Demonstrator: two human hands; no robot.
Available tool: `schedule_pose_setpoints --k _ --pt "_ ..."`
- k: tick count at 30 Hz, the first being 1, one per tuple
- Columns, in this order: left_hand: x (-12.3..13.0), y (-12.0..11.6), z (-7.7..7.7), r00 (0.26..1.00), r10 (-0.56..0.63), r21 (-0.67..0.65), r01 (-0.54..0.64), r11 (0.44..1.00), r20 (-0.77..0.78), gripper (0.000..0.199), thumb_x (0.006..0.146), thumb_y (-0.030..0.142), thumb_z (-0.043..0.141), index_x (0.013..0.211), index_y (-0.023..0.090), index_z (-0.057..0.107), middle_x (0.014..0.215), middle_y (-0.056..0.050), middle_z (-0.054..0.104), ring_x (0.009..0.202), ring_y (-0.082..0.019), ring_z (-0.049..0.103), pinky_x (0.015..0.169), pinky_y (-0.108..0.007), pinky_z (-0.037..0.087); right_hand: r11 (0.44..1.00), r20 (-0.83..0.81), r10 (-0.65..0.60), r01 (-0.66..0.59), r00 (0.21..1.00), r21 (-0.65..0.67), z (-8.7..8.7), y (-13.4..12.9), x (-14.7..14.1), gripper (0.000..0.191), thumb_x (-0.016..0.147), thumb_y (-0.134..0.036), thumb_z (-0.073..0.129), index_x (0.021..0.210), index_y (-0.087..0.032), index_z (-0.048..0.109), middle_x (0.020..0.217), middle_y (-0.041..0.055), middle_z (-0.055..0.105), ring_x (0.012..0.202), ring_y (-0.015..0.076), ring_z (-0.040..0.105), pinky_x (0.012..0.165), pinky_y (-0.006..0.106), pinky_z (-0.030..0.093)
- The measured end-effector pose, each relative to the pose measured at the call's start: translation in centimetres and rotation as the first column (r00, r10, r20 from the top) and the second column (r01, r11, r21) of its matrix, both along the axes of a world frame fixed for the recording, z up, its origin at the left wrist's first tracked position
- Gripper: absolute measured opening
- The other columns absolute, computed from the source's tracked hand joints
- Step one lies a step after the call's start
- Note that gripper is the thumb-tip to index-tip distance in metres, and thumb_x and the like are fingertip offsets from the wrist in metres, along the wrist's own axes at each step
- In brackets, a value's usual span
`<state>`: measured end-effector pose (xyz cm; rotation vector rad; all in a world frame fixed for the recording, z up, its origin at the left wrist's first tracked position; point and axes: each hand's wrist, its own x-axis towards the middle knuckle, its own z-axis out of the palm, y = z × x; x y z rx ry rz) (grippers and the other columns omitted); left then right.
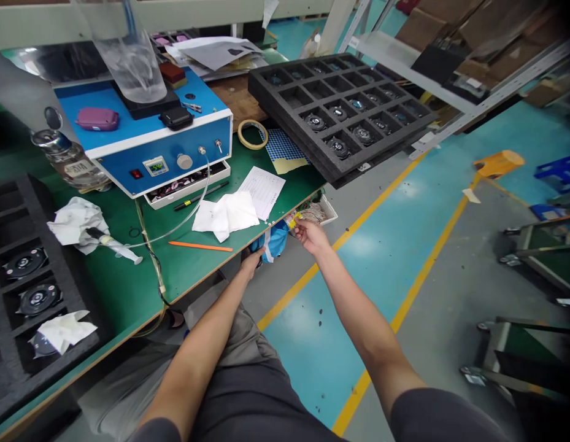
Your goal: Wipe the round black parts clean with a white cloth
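Below the front edge of the green table, my right hand (311, 236) pinches a small yellow piece (294, 220), its kind too small to make out. To its left, a blue plastic bag (276, 241) with a white strip hangs at the table's edge. My left hand (251, 263) is closed at the left side of this bag, its fingers partly hidden. Just behind the right hand sits a white open tray (325, 212) with small items in it.
A black foam tray (307, 147) of round watch-like parts overhangs the table's right end; another foam tray (77, 344) lies left. On the table are a blue dispenser box (169, 153), white wipes (224, 215), an orange stick (199, 246), a syringe (121, 248) and a tape roll (253, 135).
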<state>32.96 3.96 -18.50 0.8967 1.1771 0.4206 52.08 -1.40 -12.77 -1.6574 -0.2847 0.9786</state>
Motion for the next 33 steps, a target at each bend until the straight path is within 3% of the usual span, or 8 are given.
schedule_pose_setpoints --k 4,10,12,15,18,21,27,33 --pt "-1.1 -1.1 1.4 0.997 -0.044 -0.039 0.041 0.998 -0.064 0.032 0.098 0.035 0.065 0.122 0.015 0.063 0.114 -0.009 0.068 0.094 -0.019 0.069 0.08 -0.037 0.061 0.998 -0.014 -0.016 0.016 1.0 0.053 1.3 -2.5 -2.2 0.026 0.095 -0.04 0.068 0.102 -0.015 0.065 0.073 -0.0037 0.062 0.055 0.0073 0.056 0.048 0.019 0.046" --pt "-2.6 -3.9 6.5 0.976 -0.161 0.077 0.151 0.985 0.145 0.024 0.081 0.027 0.082 0.101 0.016 0.077 0.092 -0.008 0.078 0.088 -0.019 0.072 0.078 -0.027 0.057 0.992 0.064 0.045 -0.052 0.997 0.114 3.8 -6.0 -6.8 0.049 0.073 -0.045 0.078 0.115 -0.022 0.064 0.051 -0.009 0.056 0.041 0.0096 0.048 0.038 0.019 0.035" --pt "-2.8 -4.2 8.1 0.966 -0.18 0.137 0.156 0.978 0.187 0.021 0.077 0.031 0.085 0.09 0.016 0.08 0.084 -0.007 0.078 0.086 -0.02 0.073 0.079 -0.027 0.056 0.989 0.126 0.059 -0.075 0.99 0.126 4.8 -6.5 -8.1 0.042 0.075 -0.045 0.075 0.11 -0.023 0.066 0.057 -0.0064 0.06 0.042 0.0098 0.049 0.04 0.021 0.036" --pt "-3.5 -4.2 9.8 0.959 -0.188 0.21 0.143 0.967 0.212 0.023 0.075 0.039 0.084 0.081 0.017 0.08 0.078 -0.007 0.078 0.081 -0.021 0.073 0.077 -0.028 0.056 0.986 0.255 0.034 -0.075 0.966 0.151 6.5 -6.9 -9.3 0.03 0.074 -0.041 0.077 0.1 -0.025 0.072 0.085 0.0012 0.07 0.056 0.0106 0.055 0.049 0.025 0.045" --pt "-4.4 -4.2 10.8 0.957 -0.188 0.252 0.131 0.959 0.219 0.025 0.074 0.043 0.084 0.079 0.018 0.08 0.075 -0.006 0.077 0.079 -0.021 0.073 0.075 -0.029 0.056 0.984 0.503 0.053 -0.131 0.862 0.121 8.2 -7.4 -9.8 0.025 0.079 -0.039 0.074 0.101 -0.028 0.077 0.106 0.0053 0.071 0.069 0.0152 0.059 0.058 0.03 0.049" --pt "-5.4 -4.4 11.4 0.956 -0.2 0.273 0.138 0.952 0.215 0.028 0.071 0.045 0.085 0.076 0.018 0.079 0.074 -0.006 0.076 0.072 -0.018 0.07 0.07 -0.028 0.055 0.969 0.683 0.121 -0.234 0.721 0.076 9.3 -7.8 -9.9 0.021 0.087 -0.038 0.066 0.101 -0.029 0.078 0.102 0.0062 0.074 0.077 0.0201 0.064 0.066 0.035 0.052" --pt "-6.9 -4.7 12.8 0.951 -0.234 0.304 0.167 0.938 0.2 0.031 0.068 0.048 0.086 0.071 0.018 0.08 0.073 -0.006 0.077 0.065 -0.017 0.066 0.065 -0.027 0.051 0.951 0.639 0.135 -0.281 0.757 0.132 10.2 -7.8 -10.3 0.016 0.09 -0.037 0.066 0.093 -0.027 0.079 0.091 0.0044 0.078 0.077 0.021 0.07 0.071 0.036 0.055" --pt "-7.8 -4.6 13.5 0.959 -0.22 0.341 0.149 0.928 0.18 0.026 0.069 0.042 0.084 0.075 0.017 0.081 0.073 -0.006 0.077 0.062 -0.015 0.063 0.062 -0.026 0.048 0.94 0.707 0.102 -0.3 0.7 0.162 11.4 -7.7 -9.8 0.016 0.091 -0.032 0.064 0.09 -0.022 0.077 0.085 0.003 0.077 0.069 0.0156 0.065 0.064 0.03 0.05"
